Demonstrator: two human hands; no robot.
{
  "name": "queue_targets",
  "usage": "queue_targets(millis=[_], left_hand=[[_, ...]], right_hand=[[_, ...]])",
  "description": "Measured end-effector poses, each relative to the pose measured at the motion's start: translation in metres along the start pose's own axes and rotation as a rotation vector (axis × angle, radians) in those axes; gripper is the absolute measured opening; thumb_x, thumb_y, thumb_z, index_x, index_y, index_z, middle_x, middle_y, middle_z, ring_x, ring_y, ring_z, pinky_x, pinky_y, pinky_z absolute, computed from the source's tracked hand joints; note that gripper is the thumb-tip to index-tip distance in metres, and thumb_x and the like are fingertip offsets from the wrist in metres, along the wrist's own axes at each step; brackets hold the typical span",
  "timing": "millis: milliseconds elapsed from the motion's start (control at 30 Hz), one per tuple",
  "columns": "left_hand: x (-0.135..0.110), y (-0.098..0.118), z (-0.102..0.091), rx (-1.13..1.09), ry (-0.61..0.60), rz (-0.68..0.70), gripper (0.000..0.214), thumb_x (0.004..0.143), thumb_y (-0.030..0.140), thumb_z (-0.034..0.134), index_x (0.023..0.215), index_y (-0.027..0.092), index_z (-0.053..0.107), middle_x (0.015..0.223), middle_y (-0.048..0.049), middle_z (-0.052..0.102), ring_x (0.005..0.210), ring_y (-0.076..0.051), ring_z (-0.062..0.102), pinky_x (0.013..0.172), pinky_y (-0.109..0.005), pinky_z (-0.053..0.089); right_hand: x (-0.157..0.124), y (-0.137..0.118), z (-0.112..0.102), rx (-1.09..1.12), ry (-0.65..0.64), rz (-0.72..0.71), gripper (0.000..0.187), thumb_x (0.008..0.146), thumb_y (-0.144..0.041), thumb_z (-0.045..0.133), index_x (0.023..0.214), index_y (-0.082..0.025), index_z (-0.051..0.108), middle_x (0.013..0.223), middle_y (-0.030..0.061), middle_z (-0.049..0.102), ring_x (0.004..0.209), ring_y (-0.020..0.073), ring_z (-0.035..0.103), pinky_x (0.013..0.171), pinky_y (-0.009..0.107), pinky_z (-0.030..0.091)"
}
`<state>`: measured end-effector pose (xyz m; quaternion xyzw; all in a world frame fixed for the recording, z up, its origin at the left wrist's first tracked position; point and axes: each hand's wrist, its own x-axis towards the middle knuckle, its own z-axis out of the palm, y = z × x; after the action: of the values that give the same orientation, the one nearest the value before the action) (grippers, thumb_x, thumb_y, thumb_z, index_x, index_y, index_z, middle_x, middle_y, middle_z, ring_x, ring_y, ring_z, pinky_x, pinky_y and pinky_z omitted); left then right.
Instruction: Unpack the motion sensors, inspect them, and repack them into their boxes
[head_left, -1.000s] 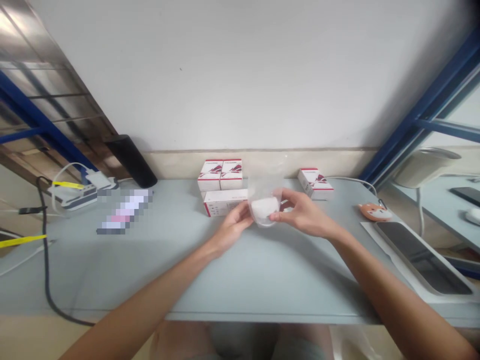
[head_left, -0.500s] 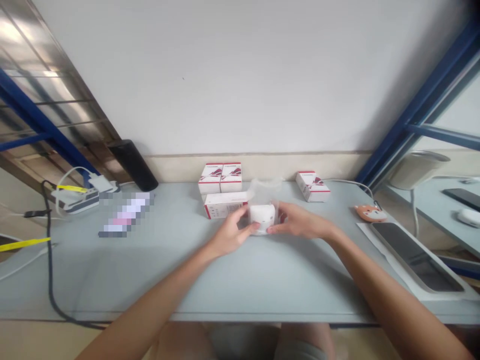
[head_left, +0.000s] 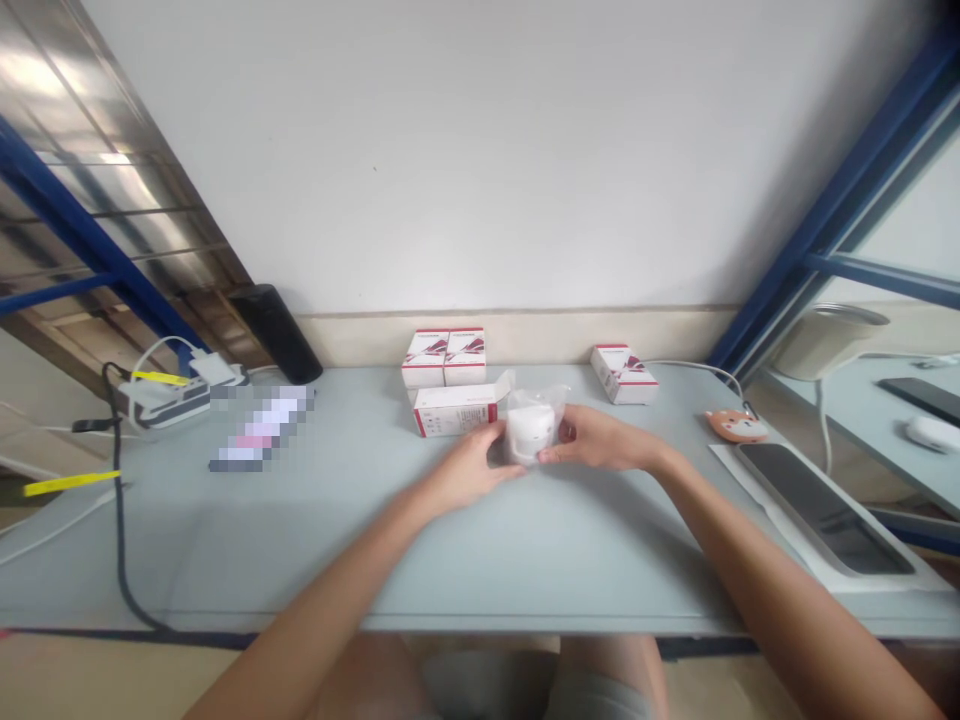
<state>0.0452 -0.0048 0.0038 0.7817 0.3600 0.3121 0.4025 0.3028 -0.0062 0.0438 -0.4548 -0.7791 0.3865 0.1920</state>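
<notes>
A small white rounded object in a clear plastic bag (head_left: 531, 425) sits between my hands, just above the grey-blue tabletop or resting on it. My left hand (head_left: 474, 468) grips the bag's left side, and my right hand (head_left: 596, 440) holds its right side. Just behind and to the left lies a white carton with red edges (head_left: 454, 411), its end flap standing open toward the bag. Two similar cartons (head_left: 443, 358) stand side by side at the back, and a third (head_left: 622, 375) lies further right.
The grey-blue table (head_left: 300, 540) runs across the view. To the left are a pixelated item (head_left: 260, 429), a black cylinder (head_left: 275, 333), a power strip (head_left: 176, 400) and a black cable (head_left: 118, 530). To the right are an orange fox-shaped object (head_left: 736, 426) and a dark tablet (head_left: 821, 508).
The bag has come down from held up in front of the cartons, and its top no longer rises high above the white object. My hands now sit closer around it, and the view has shifted slightly.
</notes>
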Motion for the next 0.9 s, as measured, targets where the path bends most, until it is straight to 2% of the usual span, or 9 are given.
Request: queue_targets(millis=[67,133,267,467,567,767,900], left_hand=[[-0.001,0.002,0.000,-0.036,0.019,0.016,0.077,0.080,0.040,0.086,0.150,0.025,0.055,0.150,-0.0136,0.062,0.139,-0.038,0.056,0.116,-0.053,0.045],[-0.002,0.005,-0.001,-0.068,0.027,0.048,0.079,0.084,0.043,0.083,0.154,0.024,0.049,0.153,-0.0144,0.059,0.139,-0.036,0.056,0.115,-0.050,0.047],[0.000,0.006,-0.004,-0.060,0.021,0.047,0.060,0.093,0.048,0.072,0.144,0.020,0.059,0.141,-0.0144,0.068,0.130,-0.035,0.063,0.111,-0.049,0.049],[0.002,-0.003,-0.003,-0.015,-0.056,-0.039,0.059,0.087,0.049,0.078,0.137,0.021,0.065,0.137,-0.0114,0.071,0.126,-0.035,0.066,0.110,-0.049,0.050],[0.001,-0.001,-0.003,0.004,-0.064,-0.038,0.055,0.088,0.049,0.077,0.133,0.021,0.067,0.137,-0.0110,0.071,0.128,-0.035,0.065,0.111,-0.048,0.049],[-0.001,0.008,-0.001,-0.009,0.008,0.074,0.065,0.082,0.047,0.083,0.137,0.019,0.062,0.139,-0.0145,0.068,0.127,-0.034,0.064,0.109,-0.047,0.049],[-0.001,0.008,0.004,0.005,0.076,0.050,0.055,0.085,0.048,0.080,0.130,0.020,0.067,0.131,-0.0125,0.072,0.119,-0.032,0.067,0.104,-0.046,0.052]], right_hand=[[0.001,0.002,0.002,0.035,-0.022,-0.016,0.049,0.084,-0.051,0.077,0.123,-0.021,0.070,0.108,0.0055,0.076,0.089,0.0232,0.065,0.077,0.032,0.049],[0.002,0.004,0.003,0.049,-0.035,-0.039,0.049,0.085,-0.050,0.076,0.124,-0.022,0.069,0.112,0.0057,0.076,0.093,0.0242,0.067,0.079,0.033,0.051],[0.004,0.008,0.006,0.019,-0.039,-0.086,0.054,0.084,-0.049,0.078,0.130,-0.023,0.067,0.124,0.0066,0.075,0.104,0.0266,0.068,0.087,0.035,0.052],[0.003,0.006,0.010,-0.043,-0.065,-0.075,0.060,0.081,-0.047,0.082,0.134,-0.024,0.065,0.133,0.0076,0.071,0.117,0.0314,0.067,0.099,0.041,0.052],[0.002,0.001,0.015,-0.069,-0.052,-0.096,0.059,0.081,-0.039,0.082,0.135,-0.025,0.065,0.135,0.0069,0.071,0.120,0.0312,0.067,0.104,0.042,0.050],[0.003,-0.005,0.024,-0.086,-0.011,-0.114,0.045,0.084,-0.028,0.077,0.128,-0.025,0.069,0.131,0.0071,0.073,0.114,0.0306,0.069,0.098,0.042,0.053],[0.002,-0.005,0.024,-0.103,0.000,-0.108,0.036,0.084,-0.028,0.076,0.120,-0.024,0.071,0.125,0.0086,0.075,0.108,0.0315,0.070,0.093,0.043,0.054]])
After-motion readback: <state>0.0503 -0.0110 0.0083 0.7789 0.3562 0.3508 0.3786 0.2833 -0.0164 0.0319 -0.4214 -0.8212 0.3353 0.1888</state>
